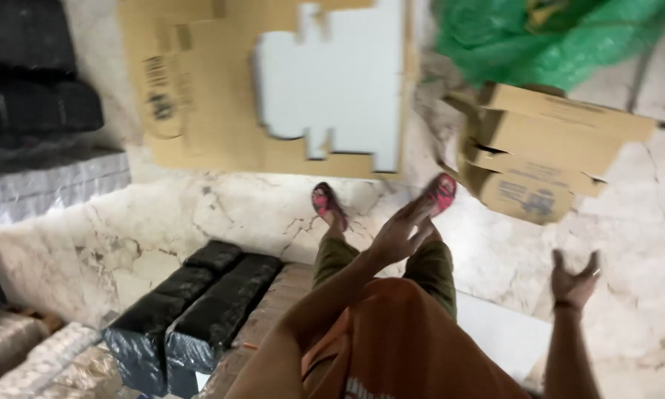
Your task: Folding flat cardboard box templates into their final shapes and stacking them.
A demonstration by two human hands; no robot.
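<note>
Fingers of both hands, left hand (pixel 400 233) and right hand (pixel 574 281), were spread and empty (palms raised) beneath a tilted cardboard box (pixel 546 151), apparently airborne.

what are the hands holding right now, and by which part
Nothing is held. The left hand and right hand are both open and empty; the folded cardboard box is beyond them, touching neither.

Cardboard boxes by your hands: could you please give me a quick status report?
Left hand open, empty. Right hand open, empty, nearest the cardboard boxes, not touching. Boxes tilted and blurred. Nothing between hands and boxes.
</note>
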